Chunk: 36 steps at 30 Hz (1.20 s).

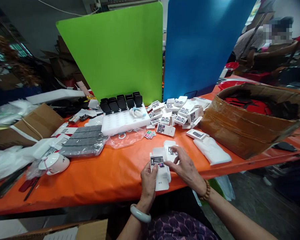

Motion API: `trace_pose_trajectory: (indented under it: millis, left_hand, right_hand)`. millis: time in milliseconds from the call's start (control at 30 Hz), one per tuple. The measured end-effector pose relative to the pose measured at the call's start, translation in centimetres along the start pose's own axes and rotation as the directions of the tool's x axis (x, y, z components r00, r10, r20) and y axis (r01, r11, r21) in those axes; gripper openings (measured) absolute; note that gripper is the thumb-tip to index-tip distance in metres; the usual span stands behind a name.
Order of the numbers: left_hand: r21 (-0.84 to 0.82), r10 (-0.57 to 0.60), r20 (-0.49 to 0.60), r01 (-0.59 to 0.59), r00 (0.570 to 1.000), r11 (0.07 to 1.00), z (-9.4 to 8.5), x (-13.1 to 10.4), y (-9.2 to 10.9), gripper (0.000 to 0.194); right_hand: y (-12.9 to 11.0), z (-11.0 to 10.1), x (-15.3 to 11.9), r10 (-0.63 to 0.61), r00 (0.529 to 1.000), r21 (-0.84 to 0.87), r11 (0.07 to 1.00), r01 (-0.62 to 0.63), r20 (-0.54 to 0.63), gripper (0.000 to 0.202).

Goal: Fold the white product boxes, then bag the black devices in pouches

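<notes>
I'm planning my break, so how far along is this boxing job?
Looks done: white boxes by the blue panel, seemingly folded up. In hand: the left hand holds an open-flapped carton, the right hand spread beside it. Probably left: closing that carton, and the black items lined up, unboxed, on the white foam tray.

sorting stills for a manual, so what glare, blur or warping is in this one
Head view: bright glare atop the blue panel; sheen on the grey package's plastic; carton stretched by wide-angle distortion; dark upper-right corner; held white box's finest print unreadable
</notes>
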<state>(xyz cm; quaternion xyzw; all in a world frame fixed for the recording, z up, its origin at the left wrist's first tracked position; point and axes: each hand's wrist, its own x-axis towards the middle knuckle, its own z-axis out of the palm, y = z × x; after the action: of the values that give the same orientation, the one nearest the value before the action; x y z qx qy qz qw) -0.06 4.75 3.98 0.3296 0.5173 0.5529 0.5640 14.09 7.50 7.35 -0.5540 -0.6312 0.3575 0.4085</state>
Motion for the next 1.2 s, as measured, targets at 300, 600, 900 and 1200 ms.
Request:
trace_pose_trajectory:
  millis: [300,600,900,1200]
  left_hand:
    - [-0.046,0.011,-0.043,-0.013,0.999,0.999,0.0,-1.3,-1.3,0.05]
    - [0.161,-0.099,0.143,0.076,0.985,0.984,-1.5,-4.3,-3.7,0.062]
    - [0.334,-0.22,0.173,0.153,0.96,0.93,-2.4,-5.0,-5.9,0.023]
    - [0.213,-0.17,0.161,0.134,0.972,0.968,-0.9,-2.5,-4.7,0.022]
  right_hand:
    - [4.9,1.0,-3.4,0.2,0.886,0.431,0.815,-0.387,0.418,0.033]
    - [6.8,0.6,-7.6,0.161,0.954,0.363,0.898,-0.248,0.254,0.053]
    - [8.7,0.8,-10.6,0.213,0.931,0.32,0.897,-0.307,0.295,0.026]
    - [8.0,1.1,-8.0,0.245,0.95,0.353,0.886,-0.3,0.193,0.03]
